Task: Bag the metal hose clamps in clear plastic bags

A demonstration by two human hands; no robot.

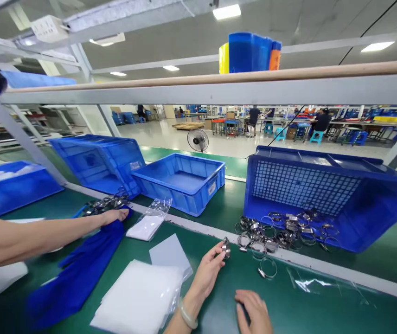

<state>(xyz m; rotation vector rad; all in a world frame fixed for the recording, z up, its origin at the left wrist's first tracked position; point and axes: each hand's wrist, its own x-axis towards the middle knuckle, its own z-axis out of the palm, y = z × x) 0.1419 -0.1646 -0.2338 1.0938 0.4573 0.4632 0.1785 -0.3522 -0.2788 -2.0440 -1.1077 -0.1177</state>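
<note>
1. Left hand (pixel 207 271): the grip is closed on one hose clamp (pixel 226 247), pinched between thumb and fingertips at its screw housing. The clamp is held just above the table (pixel 289 308), near the white strip along it.
2. Right hand (pixel 254 311): it rests palm down on the table at the lower edge of view, empty and relaxed. It is near the left hand but not touching it.
3. Supply: a pile of clamps (pixel 282 229) spills from the tipped blue crate (pixel 358 204). One loose ring (pixel 268 267) lies apart, between the pile and my hands.
4. Stack of clear bags (pixel 139 297): just beside my left wrist.
5. Co-worker's hand (pixel 115 215): it reaches in from the left onto a blue cloth (pixel 80 273), well apart from mine.
6. Judgement on handling: the band is thin and springy, so pinching the housing rather than the band should stop it twisting. Rings in the pile look interlocked, so lifting one at a time avoids dragging the others along.
7. Risk: the band edges may be sharp, so I hold with the finger pads, not across the edge.
</note>
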